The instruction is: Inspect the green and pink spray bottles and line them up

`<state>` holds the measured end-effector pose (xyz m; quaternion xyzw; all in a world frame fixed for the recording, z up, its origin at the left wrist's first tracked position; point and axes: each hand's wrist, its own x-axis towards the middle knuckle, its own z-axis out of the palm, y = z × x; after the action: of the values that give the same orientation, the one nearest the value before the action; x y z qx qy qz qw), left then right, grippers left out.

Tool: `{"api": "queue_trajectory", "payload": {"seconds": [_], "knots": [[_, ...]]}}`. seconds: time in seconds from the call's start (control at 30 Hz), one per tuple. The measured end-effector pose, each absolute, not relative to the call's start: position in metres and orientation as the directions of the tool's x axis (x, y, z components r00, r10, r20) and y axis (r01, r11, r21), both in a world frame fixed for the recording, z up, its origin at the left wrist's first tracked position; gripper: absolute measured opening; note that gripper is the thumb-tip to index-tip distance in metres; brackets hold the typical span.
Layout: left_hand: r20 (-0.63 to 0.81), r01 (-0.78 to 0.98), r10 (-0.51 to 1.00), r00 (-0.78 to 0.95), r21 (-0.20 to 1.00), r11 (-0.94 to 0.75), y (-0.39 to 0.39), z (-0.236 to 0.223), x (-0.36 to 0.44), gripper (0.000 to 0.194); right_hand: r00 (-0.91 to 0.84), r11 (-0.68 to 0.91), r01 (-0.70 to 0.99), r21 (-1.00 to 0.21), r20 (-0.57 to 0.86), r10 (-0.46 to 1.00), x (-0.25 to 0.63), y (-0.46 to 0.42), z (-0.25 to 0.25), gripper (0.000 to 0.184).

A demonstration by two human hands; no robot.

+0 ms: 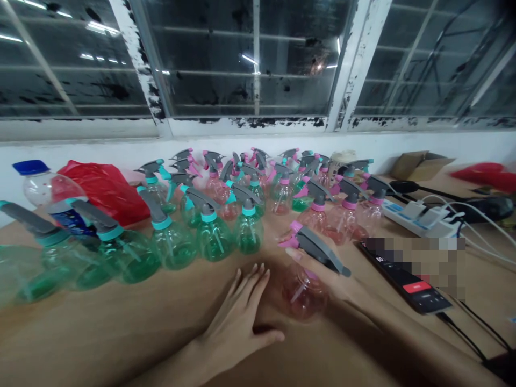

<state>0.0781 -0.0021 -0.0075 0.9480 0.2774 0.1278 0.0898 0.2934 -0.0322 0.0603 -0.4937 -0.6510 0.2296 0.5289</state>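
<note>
Left hand (242, 312) flat (fingers spread), right hand (326, 269) gripping pink bottle (305, 293)

- The person's left hand (242, 317) spreads above the bench (161, 333).
- The right hand (332, 277) holds a pink spray bottle (305, 295).
- Green spray bottles (215, 240) stand nearby.

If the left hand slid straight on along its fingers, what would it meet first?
Probably the green spray bottle at the right end of the front green row, beyond the left hand; depth is unclear.
</note>
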Motion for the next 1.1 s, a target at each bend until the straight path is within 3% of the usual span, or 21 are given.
{"api": "queue_trajectory", "payload": {"seconds": [0.33,0.6,0.8,1.1], "knots": [[0.215,0.530,0.554,0.804,0.160,-0.833,-0.001,-0.013,0.068,0.081,-0.029,0.478,0.438,-0.761,0.520,0.854,0.292,-0.015,0.064,0.018],[0.215,0.569,0.576,0.789,0.098,-0.816,-0.002,-0.015,0.067,0.071,-0.056,0.504,0.237,-0.831,0.506,0.860,0.290,0.008,0.058,0.014],[0.242,0.551,0.552,0.798,0.076,-0.831,-0.001,-0.015,0.067,0.066,-0.049,0.537,0.230,-0.812,0.541,0.840,0.286,0.012,0.056,0.024],[0.271,0.601,0.581,0.768,0.010,-0.799,-0.003,-0.017,0.066,0.060,-0.109,0.508,0.178,-0.842,0.497,0.861,0.284,0.017,0.058,0.020]]}}
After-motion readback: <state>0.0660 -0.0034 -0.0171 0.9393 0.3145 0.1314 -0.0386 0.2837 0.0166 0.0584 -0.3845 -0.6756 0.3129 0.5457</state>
